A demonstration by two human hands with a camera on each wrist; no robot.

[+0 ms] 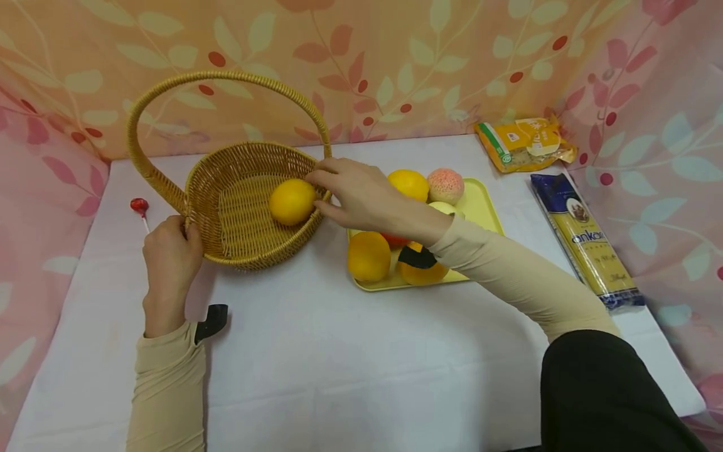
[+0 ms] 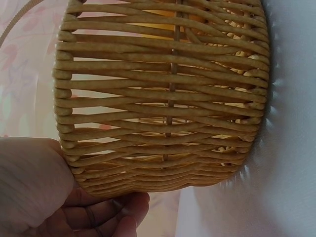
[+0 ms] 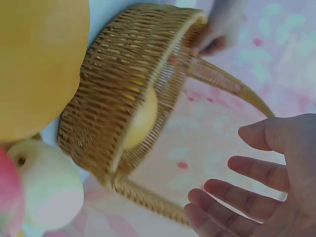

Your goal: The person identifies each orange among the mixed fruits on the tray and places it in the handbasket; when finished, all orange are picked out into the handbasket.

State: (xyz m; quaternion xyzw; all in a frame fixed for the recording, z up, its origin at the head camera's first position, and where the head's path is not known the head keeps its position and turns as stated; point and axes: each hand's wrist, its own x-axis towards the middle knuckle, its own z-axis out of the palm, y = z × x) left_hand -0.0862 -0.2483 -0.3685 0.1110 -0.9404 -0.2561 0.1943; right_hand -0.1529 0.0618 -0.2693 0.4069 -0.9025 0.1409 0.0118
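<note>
My left hand (image 1: 174,254) grips the left rim of a wicker basket (image 1: 243,216) at the foot of its tall arched handle; the left wrist view shows the fingers curled under the rim (image 2: 64,123). One yellow fruit (image 1: 292,202), lemon-like, lies inside against the right wall. Over the right rim reaches my right hand (image 1: 358,191), its fingers beside that fruit in the head view. From the right wrist, the same hand (image 3: 261,182) appears with fingers spread and nothing in them. Right of the basket, partly behind the right forearm, is a yellow tray (image 1: 487,204) of fruit.
On the tray are an orange (image 1: 369,256), a lemon (image 1: 408,184), a pink speckled peach (image 1: 446,185) and a pale apple (image 3: 49,185). A red lollipop (image 1: 139,206) lies left of the basket. An orange food bag (image 1: 528,144) and a long pasta packet (image 1: 587,242) lie far right.
</note>
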